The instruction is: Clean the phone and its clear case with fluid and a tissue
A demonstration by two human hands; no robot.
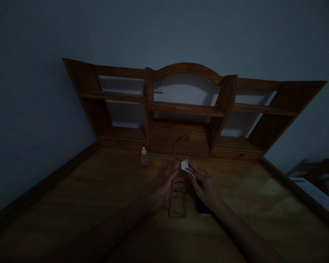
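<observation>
Dim light over a wooden table (120, 204). Left hand (167, 184) grips a clear phone case (178, 208): thumb along the near-left edge towards the top, other fingers behind, showing through the clear back. Case is held long side running away from the person, in front of the body, roughly mid-table. Right hand (208, 188) has a white tissue (184, 165) pinched in its fingers, at the upper end of the case; tissue appears to touch the case there, exact contact too dark to make out. Beneath the right hand, a dark-screened phone (203, 207) lies on the table, partly covered from view, just right of the case; cannot tell whether hand and phone touch. Small bottle (144, 159) with a white cap stands upright, left of and beyond the hands, near the foot of a wooden shelf unit (186, 108). Wall socket (156, 86) shows through the shelf's middle opening, on the left.
</observation>
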